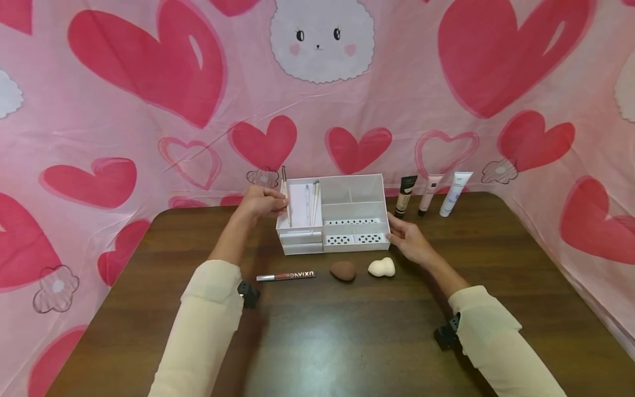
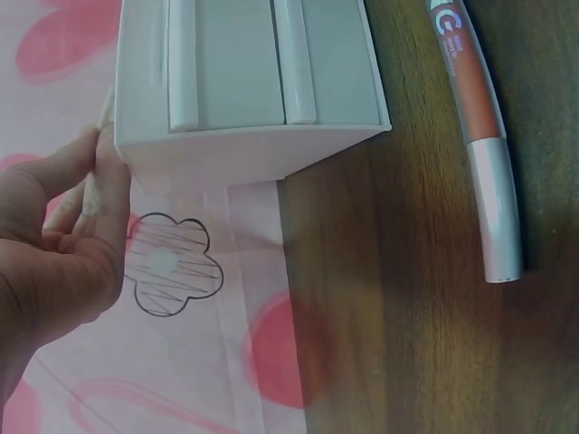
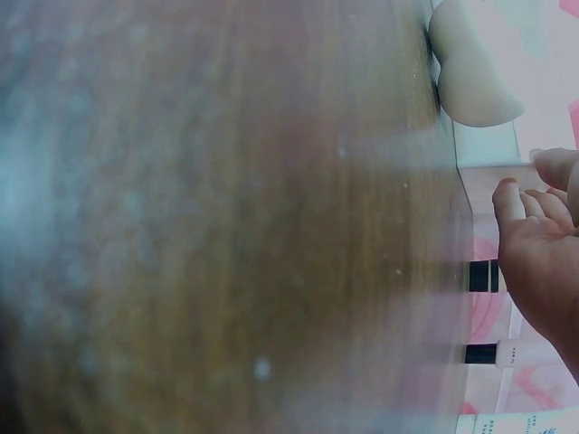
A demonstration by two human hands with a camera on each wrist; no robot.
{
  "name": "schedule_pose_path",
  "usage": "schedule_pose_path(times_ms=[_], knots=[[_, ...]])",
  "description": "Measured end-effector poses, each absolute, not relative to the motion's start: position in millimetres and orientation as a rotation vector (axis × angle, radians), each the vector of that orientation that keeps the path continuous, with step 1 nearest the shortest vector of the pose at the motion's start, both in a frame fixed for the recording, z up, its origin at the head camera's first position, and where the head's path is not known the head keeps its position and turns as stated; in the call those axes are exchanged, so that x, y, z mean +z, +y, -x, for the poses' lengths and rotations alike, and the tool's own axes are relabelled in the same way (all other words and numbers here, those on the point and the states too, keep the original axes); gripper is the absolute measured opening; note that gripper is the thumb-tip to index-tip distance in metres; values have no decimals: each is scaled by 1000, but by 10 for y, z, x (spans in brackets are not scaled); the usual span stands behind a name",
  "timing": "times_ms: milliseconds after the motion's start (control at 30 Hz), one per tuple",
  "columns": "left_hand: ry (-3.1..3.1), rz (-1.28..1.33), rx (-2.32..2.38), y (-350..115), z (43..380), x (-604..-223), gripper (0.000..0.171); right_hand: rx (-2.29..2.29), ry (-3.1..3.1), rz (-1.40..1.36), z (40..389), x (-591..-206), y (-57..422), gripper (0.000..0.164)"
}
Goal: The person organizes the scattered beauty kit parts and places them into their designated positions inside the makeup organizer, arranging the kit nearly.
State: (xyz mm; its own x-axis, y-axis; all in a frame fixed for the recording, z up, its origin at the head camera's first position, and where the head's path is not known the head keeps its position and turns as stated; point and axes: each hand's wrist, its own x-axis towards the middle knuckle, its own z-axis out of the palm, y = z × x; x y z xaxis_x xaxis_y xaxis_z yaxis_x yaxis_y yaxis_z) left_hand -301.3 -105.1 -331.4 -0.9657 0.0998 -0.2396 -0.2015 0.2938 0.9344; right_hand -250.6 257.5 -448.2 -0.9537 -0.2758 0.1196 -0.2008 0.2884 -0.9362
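Note:
A white makeup organizer (image 1: 353, 202) with compartments and small drawers stands near the back of the table. At its left compartment my left hand (image 1: 265, 201) pinches a slim, pale-handled makeup brush (image 1: 284, 187), held upright with its dark end up. In the left wrist view the thumb and fingers of the left hand (image 2: 77, 217) meet around the thin handle, beside the organizer (image 2: 235, 149). Other thin brushes (image 1: 315, 198) stand in that same compartment. My right hand (image 1: 409, 240) rests its fairly straight fingers against the organizer's right side, thumb near the front corner.
In front of the organizer lie a lip gloss tube (image 1: 286, 276), a brown makeup sponge (image 1: 343, 271) and a cream makeup sponge (image 1: 381, 267). Right of it stand a black-capped tube (image 1: 404, 197), a pink tube (image 1: 429, 195) and a white tube (image 1: 455, 194). A heart-patterned cloth (image 1: 307, 105) hangs behind.

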Motion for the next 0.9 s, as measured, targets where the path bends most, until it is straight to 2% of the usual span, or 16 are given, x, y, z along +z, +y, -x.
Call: schedule_pose_path(times_ms=[333,900], knots=[[2425,84,1546,-984,3059,-3285,31,-1782,2466,449,2506,-4474,2568,62],[2515,6,1352,-810,3036,-3250,27,-1811,2459,483,2505,-4484,2544,61]])
